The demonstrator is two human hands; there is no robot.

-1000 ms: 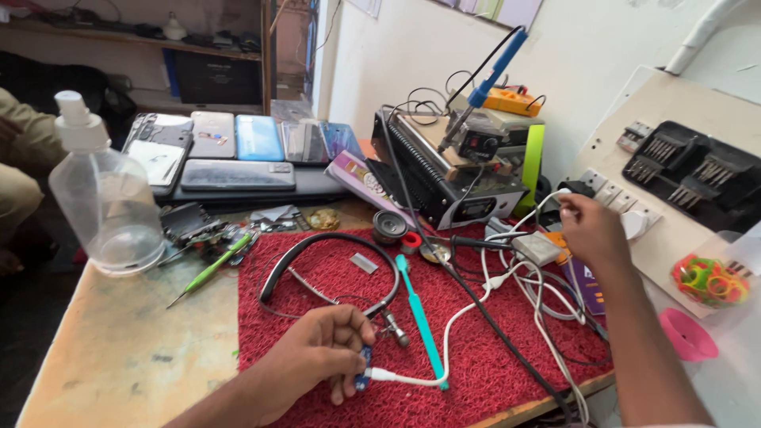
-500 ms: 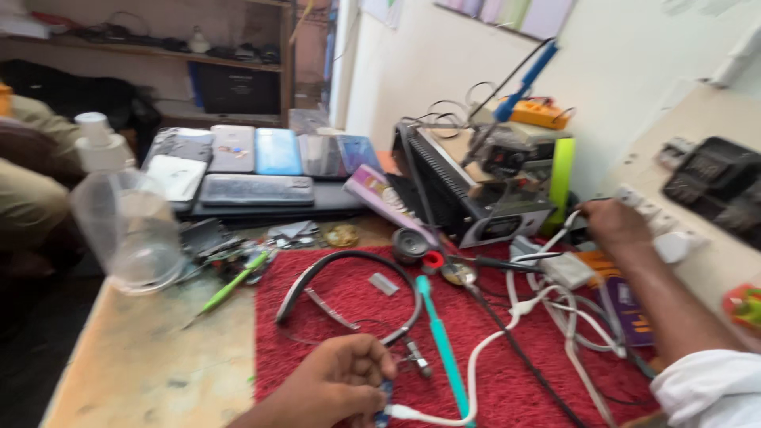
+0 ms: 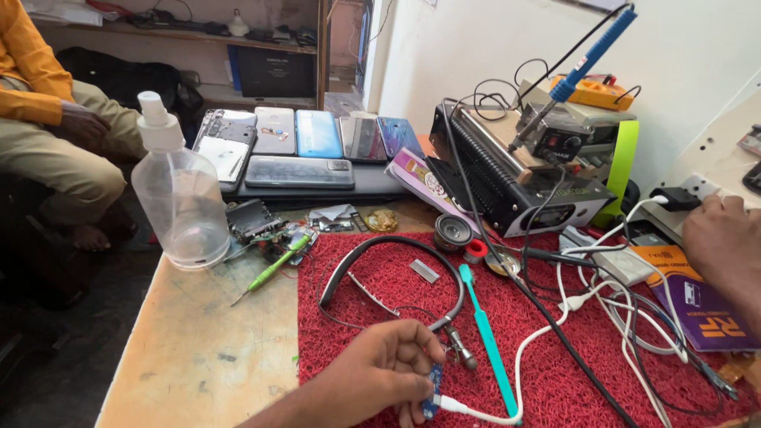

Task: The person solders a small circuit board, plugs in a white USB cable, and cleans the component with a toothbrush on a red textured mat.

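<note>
The left hand (image 3: 380, 368) rests low on the red mat (image 3: 555, 349), its fingers curled round a small blue circuit board (image 3: 432, 391) that it pinches at the fingertips, so the board sits right under the hand's front edge, at the near side of the counter (image 3: 206, 349). A white cable (image 3: 539, 349) is plugged into the board's lower end and runs off to the right across the mat. Just beyond the knuckles lies a black neckband earphone (image 3: 396, 254), its loop open toward the hand, with a small metal piece (image 3: 462, 351) close to the fingertips and a teal toothbrush (image 3: 487, 341) lying just to the right of the board. The right hand (image 3: 725, 246) is well apart from the board, at the far right edge of the view beside a black plug (image 3: 674, 198) set in a white wall socket strip (image 3: 701, 190); its fingers are cut off by the frame, so I cannot tell how far it is closed or whether it grips anything. A clear spray bottle (image 3: 178, 198) stands at the counter's left, with a green screwdriver (image 3: 273, 268) near it.
</note>
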